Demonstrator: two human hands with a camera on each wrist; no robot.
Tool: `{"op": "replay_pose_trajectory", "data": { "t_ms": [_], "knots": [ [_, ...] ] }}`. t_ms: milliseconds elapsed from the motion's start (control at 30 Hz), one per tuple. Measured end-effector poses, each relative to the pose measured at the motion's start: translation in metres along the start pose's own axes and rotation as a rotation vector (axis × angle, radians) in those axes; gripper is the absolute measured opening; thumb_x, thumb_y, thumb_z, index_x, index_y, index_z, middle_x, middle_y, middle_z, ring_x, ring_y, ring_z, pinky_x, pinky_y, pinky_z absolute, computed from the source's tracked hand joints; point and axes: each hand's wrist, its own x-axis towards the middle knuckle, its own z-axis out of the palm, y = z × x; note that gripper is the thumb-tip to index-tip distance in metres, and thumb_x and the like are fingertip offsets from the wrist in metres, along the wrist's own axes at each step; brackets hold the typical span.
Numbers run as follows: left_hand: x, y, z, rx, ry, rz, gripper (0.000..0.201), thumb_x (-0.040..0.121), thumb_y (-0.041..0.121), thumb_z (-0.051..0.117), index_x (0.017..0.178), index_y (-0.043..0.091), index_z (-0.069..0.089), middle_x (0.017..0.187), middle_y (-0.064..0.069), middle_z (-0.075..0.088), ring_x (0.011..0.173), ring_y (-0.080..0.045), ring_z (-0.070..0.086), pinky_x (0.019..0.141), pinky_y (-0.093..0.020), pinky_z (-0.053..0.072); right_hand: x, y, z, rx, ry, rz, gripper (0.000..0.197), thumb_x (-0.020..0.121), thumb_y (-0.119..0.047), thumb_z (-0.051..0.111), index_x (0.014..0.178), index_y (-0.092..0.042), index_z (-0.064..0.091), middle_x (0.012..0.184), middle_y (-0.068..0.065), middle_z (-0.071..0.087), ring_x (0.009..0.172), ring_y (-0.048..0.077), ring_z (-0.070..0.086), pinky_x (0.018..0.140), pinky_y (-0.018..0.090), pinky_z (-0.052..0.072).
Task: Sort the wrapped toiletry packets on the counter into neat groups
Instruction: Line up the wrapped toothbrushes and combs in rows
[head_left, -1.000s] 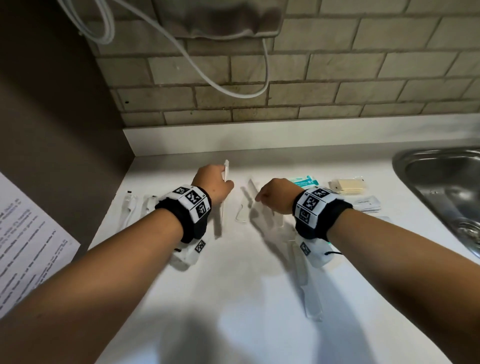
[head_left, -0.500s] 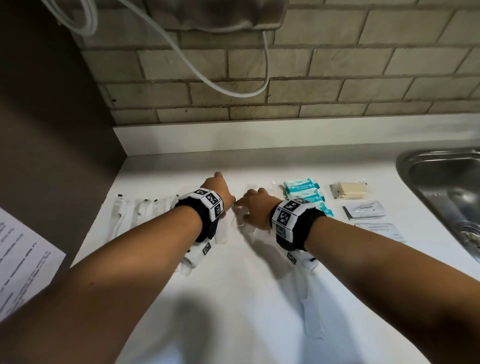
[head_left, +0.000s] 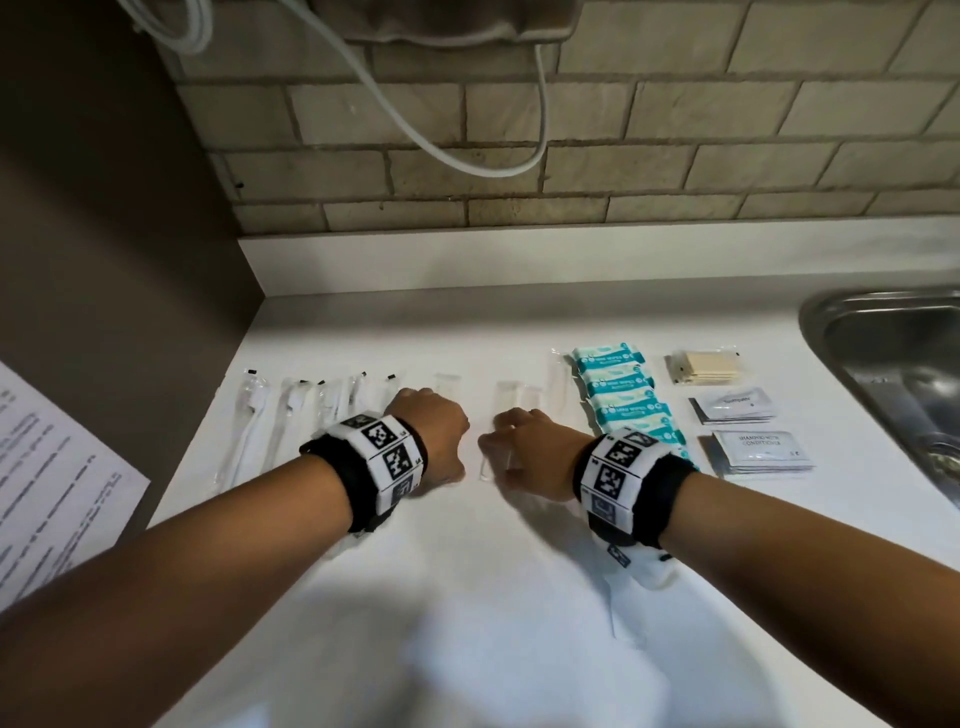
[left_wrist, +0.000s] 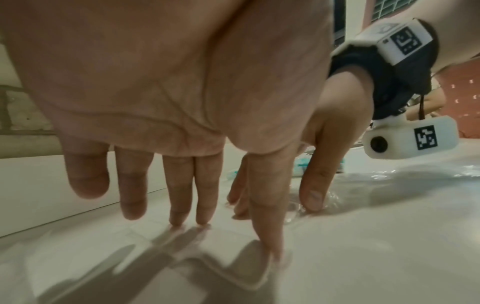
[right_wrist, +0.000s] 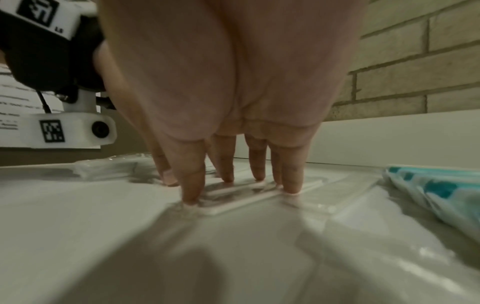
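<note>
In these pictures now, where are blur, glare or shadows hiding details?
Head view: arm shadows darken the near counter; clear packets nearly vanish against white. Left wrist view: palm fills the frame, fingers soft. Right wrist view: foreground blurred, glare on wrap beside wipes.

Both hands (head_left: 470, 449) (fingers straight) fingertips-down

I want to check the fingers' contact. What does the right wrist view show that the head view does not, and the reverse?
Only the right wrist view shows the right hand's fingertips pressing straight down on a clear packet. Only the head view shows the sorted groups: wrapped toothbrushes, sachets, and the sink. Both show the right hand, the left hand, the teal wipes and the white counter.
</note>
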Motion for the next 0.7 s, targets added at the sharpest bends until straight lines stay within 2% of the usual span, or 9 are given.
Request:
{"op": "replay_pose_trajectory", "data": {
  "t_ms": [67, 133, 200, 300, 333, 433, 533, 600, 700],
  "knots": [
    [-0.006, -0.002, 0.007, -0.027, -0.017, 0.021, 0.028, 0.072, 0.044, 0.064, 0.089, 0.021, 0.061, 0.105, 0.002, 0.067, 0.105, -0.027, 0.058, 0.089, -0.035, 0.039, -0.004, -0.003, 0.006, 0.015, 0.007, -0.015, 0.045, 0.090, -0.022, 0.054, 0.135, -0.022, 0.050, 0.146, 0.010, 0.036, 0.132, 0.033, 0.036, 0.107, 0.045, 0.038],
    [-0.014, -0.003, 0.013, -0.045, -0.023, 0.027, 0.044, 0.071, 0.047, 0.066, 0.109, 0.025, 0.064, 0.119, 0.003, 0.066, 0.113, -0.025, 0.057, 0.099, -0.036, 0.039, -0.008, -0.007, 0.011, 0.026, 0.002, -0.030, 0.047, 0.090, -0.022, 0.055, 0.137, -0.023, 0.049, 0.150, 0.008, 0.031, 0.136, 0.032, 0.033, 0.110, 0.044, 0.035],
    [-0.022, -0.003, 0.016, -0.050, -0.022, 0.020, 0.053, 0.072, 0.048, 0.067, 0.120, 0.026, 0.061, 0.120, 0.004, 0.066, 0.116, -0.024, 0.055, 0.102, -0.035, 0.038, -0.011, -0.011, 0.013, 0.035, 0.003, -0.053, 0.051, 0.091, -0.022, 0.056, 0.141, -0.024, 0.046, 0.154, 0.007, 0.028, 0.140, 0.029, 0.030, 0.114, 0.042, 0.030],
    [-0.034, -0.001, 0.015, -0.094, 0.011, 0.022, 0.036, 0.073, 0.045, 0.067, 0.099, 0.023, 0.060, 0.098, 0.004, 0.066, 0.107, -0.025, 0.058, 0.091, -0.032, 0.036, -0.019, -0.017, 0.015, 0.047, 0.033, -0.110, 0.049, 0.093, -0.024, 0.055, 0.141, -0.021, 0.046, 0.155, 0.004, 0.032, 0.145, 0.018, 0.023, 0.117, 0.033, 0.025],
    [-0.037, 0.001, 0.011, -0.122, 0.027, 0.022, 0.034, 0.074, 0.045, 0.067, 0.101, 0.025, 0.061, 0.102, 0.004, 0.067, 0.110, -0.025, 0.058, 0.093, -0.033, 0.035, -0.023, -0.018, 0.015, 0.054, 0.068, -0.118, 0.047, 0.094, -0.025, 0.053, 0.140, -0.022, 0.048, 0.154, 0.002, 0.035, 0.144, 0.016, 0.025, 0.117, 0.033, 0.027],
    [-0.036, 0.015, -0.005, -0.213, 0.121, 0.061, 0.047, 0.087, 0.041, 0.059, 0.133, 0.029, 0.054, 0.135, 0.004, 0.058, 0.129, -0.023, 0.047, 0.110, -0.038, 0.026, -0.040, -0.015, 0.010, 0.089, 0.206, -0.034, 0.038, 0.092, -0.027, 0.051, 0.130, -0.027, 0.056, 0.140, 0.002, 0.049, 0.125, 0.021, 0.051, 0.102, 0.039, 0.045],
    [-0.016, 0.041, -0.018, -0.278, 0.201, 0.162, 0.042, 0.095, 0.035, 0.050, 0.137, 0.031, 0.052, 0.145, 0.003, 0.050, 0.137, -0.024, 0.038, 0.115, -0.037, 0.020, -0.066, -0.005, 0.005, 0.003, 0.125, 0.109, 0.037, 0.088, -0.023, 0.054, 0.125, -0.024, 0.057, 0.122, 0.003, 0.057, 0.109, 0.023, 0.059, 0.087, 0.032, 0.050],
    [0.004, 0.057, -0.021, -0.238, 0.153, 0.206, 0.043, 0.097, 0.035, 0.046, 0.139, 0.030, 0.049, 0.149, 0.001, 0.045, 0.142, -0.025, 0.032, 0.117, -0.040, 0.017, -0.083, -0.001, 0.006, -0.075, 0.050, 0.172, 0.036, 0.087, -0.019, 0.056, 0.123, -0.018, 0.058, 0.118, 0.005, 0.060, 0.108, 0.024, 0.061, 0.085, 0.032, 0.051],
    [0.028, 0.075, -0.017, -0.084, 0.009, 0.214, 0.045, 0.097, 0.038, 0.043, 0.140, 0.024, 0.045, 0.151, 0.001, 0.041, 0.146, -0.031, 0.023, 0.119, -0.046, 0.014, -0.105, 0.001, 0.016, -0.114, -0.016, 0.211, 0.036, 0.087, -0.012, 0.055, 0.123, -0.013, 0.058, 0.119, 0.008, 0.060, 0.111, 0.028, 0.060, 0.089, 0.034, 0.052]
  ]
}}
